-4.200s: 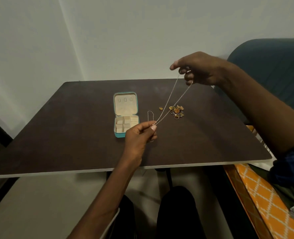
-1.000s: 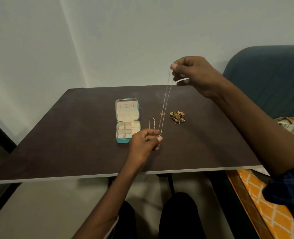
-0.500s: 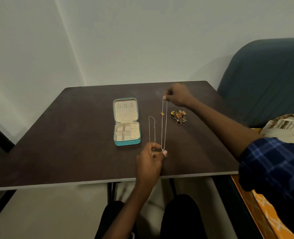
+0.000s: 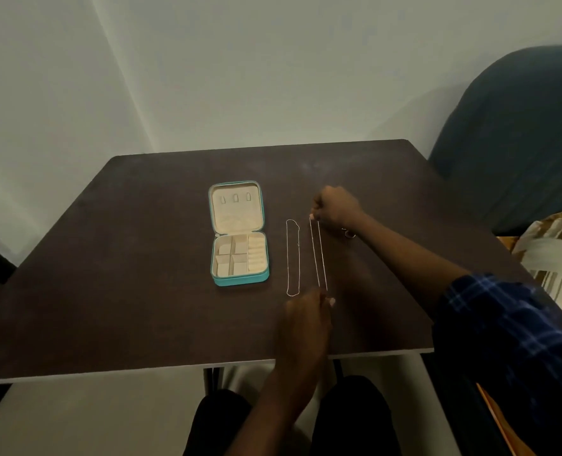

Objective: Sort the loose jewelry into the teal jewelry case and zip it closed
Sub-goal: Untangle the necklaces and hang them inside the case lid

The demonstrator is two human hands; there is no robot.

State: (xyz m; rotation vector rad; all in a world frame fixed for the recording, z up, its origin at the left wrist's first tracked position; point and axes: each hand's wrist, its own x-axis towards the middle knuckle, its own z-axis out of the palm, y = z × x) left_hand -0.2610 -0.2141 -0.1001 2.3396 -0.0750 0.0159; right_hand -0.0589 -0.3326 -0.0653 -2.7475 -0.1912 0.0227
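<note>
The teal jewelry case (image 4: 240, 280) lies open on the dark table (image 4: 108, 274), its cream lid flat behind the divided tray. To its right a thin chain (image 4: 293, 258) lies in a long narrow loop. A second chain (image 4: 318, 255) is stretched straight on the table between my hands: my right hand (image 4: 335, 209) pinches its far end and my left hand (image 4: 306, 320) pinches its near end. The pile of small jewelry (image 4: 348, 233) is mostly hidden behind my right wrist.
A dark blue chair back (image 4: 520, 133) stands at the right. A striped cushion (image 4: 556, 258) lies beside the table's right edge. White walls meet in a corner behind the table. My knees are under the near edge.
Both hands have lowered the second chain from the air onto the table, laying it straight beside the first chain. My right hand came down in front of the jewelry pile.
</note>
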